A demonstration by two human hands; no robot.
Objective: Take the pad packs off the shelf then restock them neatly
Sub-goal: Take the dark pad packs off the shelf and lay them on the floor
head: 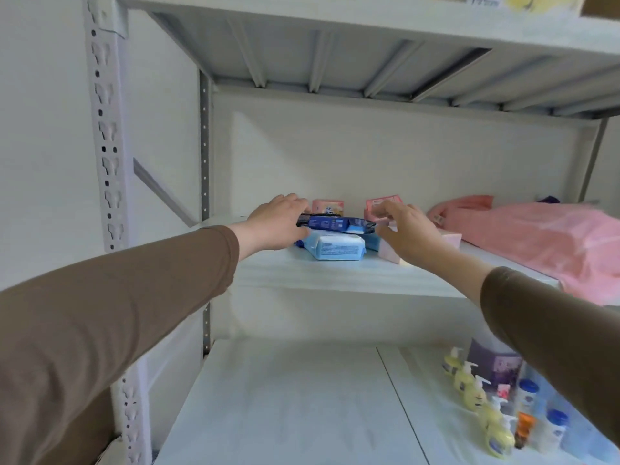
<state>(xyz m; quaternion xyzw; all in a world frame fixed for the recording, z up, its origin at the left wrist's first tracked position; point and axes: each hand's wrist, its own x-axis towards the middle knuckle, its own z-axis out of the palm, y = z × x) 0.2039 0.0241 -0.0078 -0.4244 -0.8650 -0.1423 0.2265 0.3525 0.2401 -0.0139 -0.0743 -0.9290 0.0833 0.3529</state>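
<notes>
A dark blue pad pack (335,224) lies on top of a light blue pad pack (339,248) on the middle shelf (335,276). My left hand (276,224) grips the dark blue pack's left end, fingers over it and thumb beneath. My right hand (411,231) is at the stack's right end with fingers loosely spread; a pale pink pack (389,254) lies under its palm. Two pink packs (328,208) (380,203) stand at the back, partly hidden by my hands.
A pink plastic bag (536,239) fills the right part of the middle shelf, with a pale pink box (452,238) beside it. The lower shelf (285,407) holds yellow pump bottles (476,394) and other bottles at the right. A white upright post (107,146) stands at the left.
</notes>
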